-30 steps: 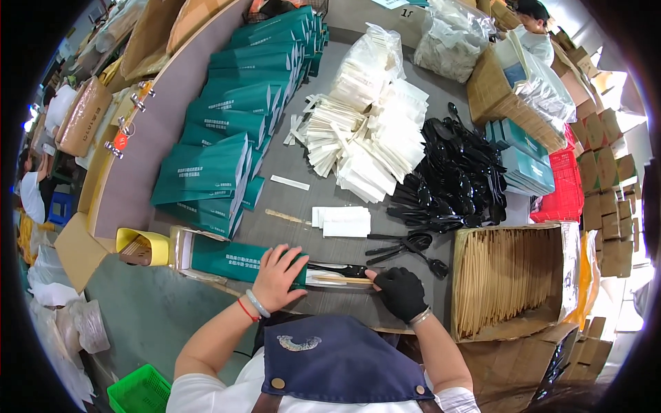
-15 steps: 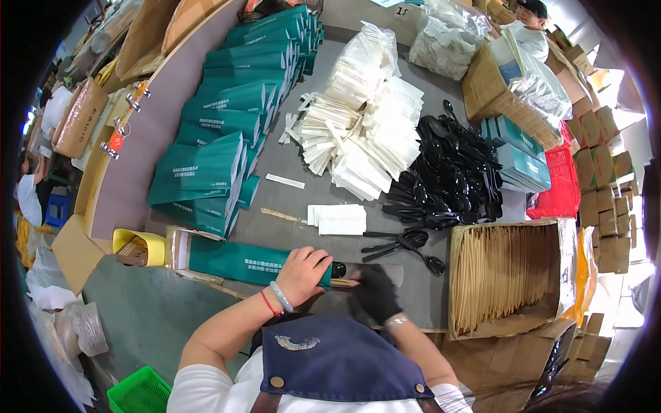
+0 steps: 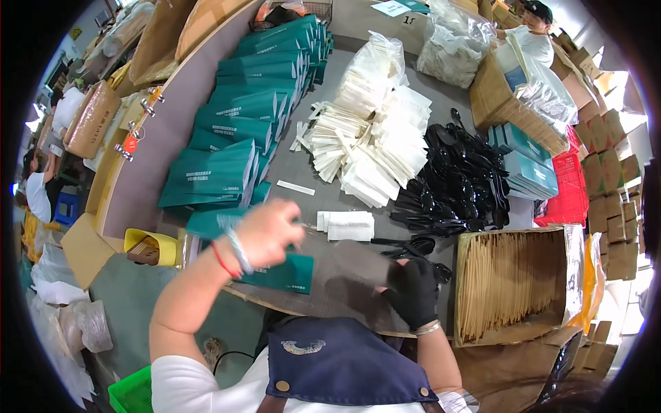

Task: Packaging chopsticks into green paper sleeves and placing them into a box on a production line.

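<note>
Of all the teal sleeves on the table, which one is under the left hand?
The single teal sleeve lying flat at the near table edge, partly under the raised left hand. The others sit in overlapping rows farther back.

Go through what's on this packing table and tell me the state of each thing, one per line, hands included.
Left hand: raised over the table edge, blurred, grip unclear.
Right hand: black-gloved, resting on the table, grip unclear.
Green sleeve: lying flat under the left hand.
Green sleeves: stacked in rows.
White packets: loose heap.
Black cutlery: loose pile.
Chopstick box: open, full.
Napkins: small flat stack.
</note>
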{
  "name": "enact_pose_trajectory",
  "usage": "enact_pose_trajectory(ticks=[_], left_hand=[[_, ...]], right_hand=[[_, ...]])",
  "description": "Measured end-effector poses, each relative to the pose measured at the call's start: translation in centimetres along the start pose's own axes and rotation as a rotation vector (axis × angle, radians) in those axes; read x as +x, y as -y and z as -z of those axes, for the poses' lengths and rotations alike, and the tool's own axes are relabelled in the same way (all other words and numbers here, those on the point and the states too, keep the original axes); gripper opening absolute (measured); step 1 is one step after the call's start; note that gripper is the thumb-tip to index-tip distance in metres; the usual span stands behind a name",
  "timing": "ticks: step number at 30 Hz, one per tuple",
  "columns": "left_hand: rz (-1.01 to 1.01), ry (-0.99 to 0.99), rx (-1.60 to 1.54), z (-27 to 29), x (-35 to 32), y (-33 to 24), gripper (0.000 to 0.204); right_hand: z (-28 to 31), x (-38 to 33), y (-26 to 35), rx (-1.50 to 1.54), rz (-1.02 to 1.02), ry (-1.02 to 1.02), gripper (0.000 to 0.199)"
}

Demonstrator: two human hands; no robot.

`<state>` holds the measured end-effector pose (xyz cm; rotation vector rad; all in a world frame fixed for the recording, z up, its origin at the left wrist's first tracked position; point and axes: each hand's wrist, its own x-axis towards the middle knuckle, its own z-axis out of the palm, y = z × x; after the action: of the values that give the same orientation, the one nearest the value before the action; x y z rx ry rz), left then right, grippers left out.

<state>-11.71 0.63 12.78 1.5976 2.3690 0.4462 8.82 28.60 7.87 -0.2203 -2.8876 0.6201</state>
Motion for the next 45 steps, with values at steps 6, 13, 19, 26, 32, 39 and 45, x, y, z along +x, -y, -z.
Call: enact_pose_trajectory(ticks=[6, 13, 19, 26, 32, 39, 45], left_hand=[[0.432, -0.554, 0.168, -7.0, -3.4, 0.1, 0.037], [0.748, -0.494, -0.124, -16.0, -3.5, -4.2, 0.099], [0.757, -0.471, -0.152, -16.1, -3.6, -4.2, 0.103], [0.497, -0.657, -0.165, -13.4, -0.3, 0.8, 0.061], [0.667, -0.683, 0.036, -12.4, 4.8, 9.4, 0.025], [0.565, -0.519, -0.041, -10.5, 5.6, 7.0, 0.014], [0.271, -0.571, -0.147, -12.2, 6.1, -0.5, 0.030]], right_hand=[[-0.5, -0.2, 1.0, -0.052, -0.007, 0.135, 0.060], [-0.8, 0.4, 1.8, -0.123, 0.107, 0.188, 0.061], [-4.2, 0.5, 3.0, 0.043, 0.137, 0.338, 0.060], [-6.0, 1.2, 2.4, 0.056, 0.146, 0.087, 0.050], [1.8, -5.9, -14.0, 0.071, -0.534, -0.463, 0.023], [7.2, -13.6, -22.1, -0.257, -0.932, -0.246, 0.027], [8.0, -11.3, -20.7, -0.235, -0.884, -0.210, 0.021]])
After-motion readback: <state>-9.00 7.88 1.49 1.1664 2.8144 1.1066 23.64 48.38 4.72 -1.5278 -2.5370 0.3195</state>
